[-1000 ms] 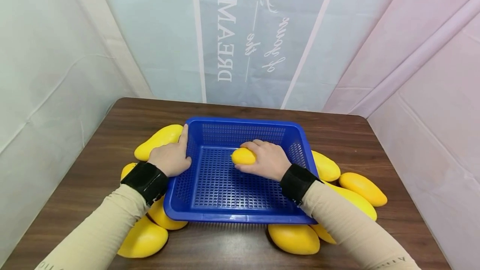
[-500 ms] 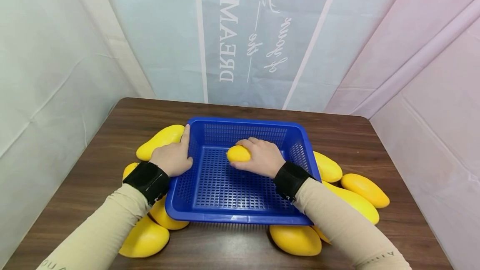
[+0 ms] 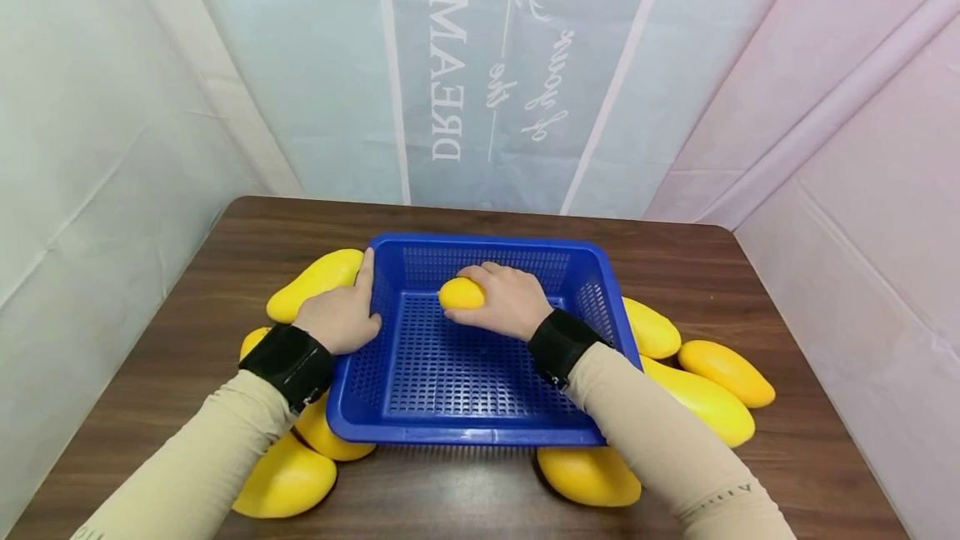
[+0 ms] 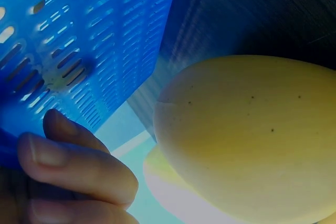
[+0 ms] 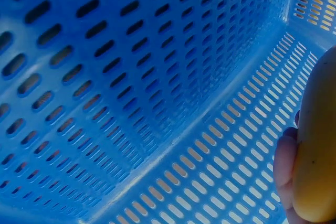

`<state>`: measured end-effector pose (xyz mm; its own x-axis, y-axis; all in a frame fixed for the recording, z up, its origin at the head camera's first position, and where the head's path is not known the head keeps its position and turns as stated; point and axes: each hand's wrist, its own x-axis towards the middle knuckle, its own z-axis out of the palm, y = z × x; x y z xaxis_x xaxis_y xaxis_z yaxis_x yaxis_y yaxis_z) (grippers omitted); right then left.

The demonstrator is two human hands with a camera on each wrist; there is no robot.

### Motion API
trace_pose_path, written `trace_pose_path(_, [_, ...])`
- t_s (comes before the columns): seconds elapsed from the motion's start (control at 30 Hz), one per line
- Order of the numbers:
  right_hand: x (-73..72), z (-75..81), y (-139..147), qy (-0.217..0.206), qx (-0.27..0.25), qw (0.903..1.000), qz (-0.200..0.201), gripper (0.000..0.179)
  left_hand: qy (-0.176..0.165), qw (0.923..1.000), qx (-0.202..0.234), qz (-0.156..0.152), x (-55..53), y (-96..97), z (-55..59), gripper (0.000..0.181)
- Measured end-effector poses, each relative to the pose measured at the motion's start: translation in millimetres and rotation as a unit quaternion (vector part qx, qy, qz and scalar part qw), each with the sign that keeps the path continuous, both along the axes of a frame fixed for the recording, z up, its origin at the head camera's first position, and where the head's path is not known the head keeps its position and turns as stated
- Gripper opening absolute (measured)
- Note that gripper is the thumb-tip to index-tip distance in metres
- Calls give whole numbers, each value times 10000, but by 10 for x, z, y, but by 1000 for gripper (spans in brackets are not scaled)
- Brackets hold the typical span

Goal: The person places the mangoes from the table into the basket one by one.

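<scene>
A blue plastic basket (image 3: pixel 480 437) with slotted walls stands mid-table in the head view. My left hand (image 3: pixel 337 319) grips its left rim, thumb inside and index finger stretched along the edge. Outside the slotted wall, the left wrist view shows curled fingers (image 4: pixel 79 169) close to a large yellow mango (image 4: pixel 252 135). My right hand (image 3: pixel 512 302) holds a yellow mango (image 3: pixel 461 293) within the basket's outline, toward its far side. Part of that mango is hidden under the palm. At the right wrist view's edge, fingertips (image 5: pixel 285 161) wrap the held mango's side.
Several mangoes lie right of the basket, including a long one (image 3: pixel 701 402) and one by the near rim (image 3: pixel 588 476). More lie left, one at the far corner (image 3: pixel 315 283) and one near the front (image 3: pixel 285 477). Cloth walls (image 3: pixel 510 182) enclose the brown table (image 3: pixel 465 494).
My right hand has moved left and slightly toward the basket's far side, carrying the mango. The left hand keeps its grip on the rim, and the basket stays in place.
</scene>
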<state>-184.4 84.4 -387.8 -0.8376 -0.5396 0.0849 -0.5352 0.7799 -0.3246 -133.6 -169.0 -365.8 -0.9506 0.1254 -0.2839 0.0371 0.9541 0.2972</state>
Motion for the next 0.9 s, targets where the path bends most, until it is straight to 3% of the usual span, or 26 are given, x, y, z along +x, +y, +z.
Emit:
trace_pose_path(0.63, [-165,-11,-301,-203,-39,9997,-117,60,16,10000,14,21,-33,23,-20,96])
trace_pose_path(0.9, [-202,26,-436,15,140,9999,-24,62,-57,9999,62,93,-17,10,-8,95])
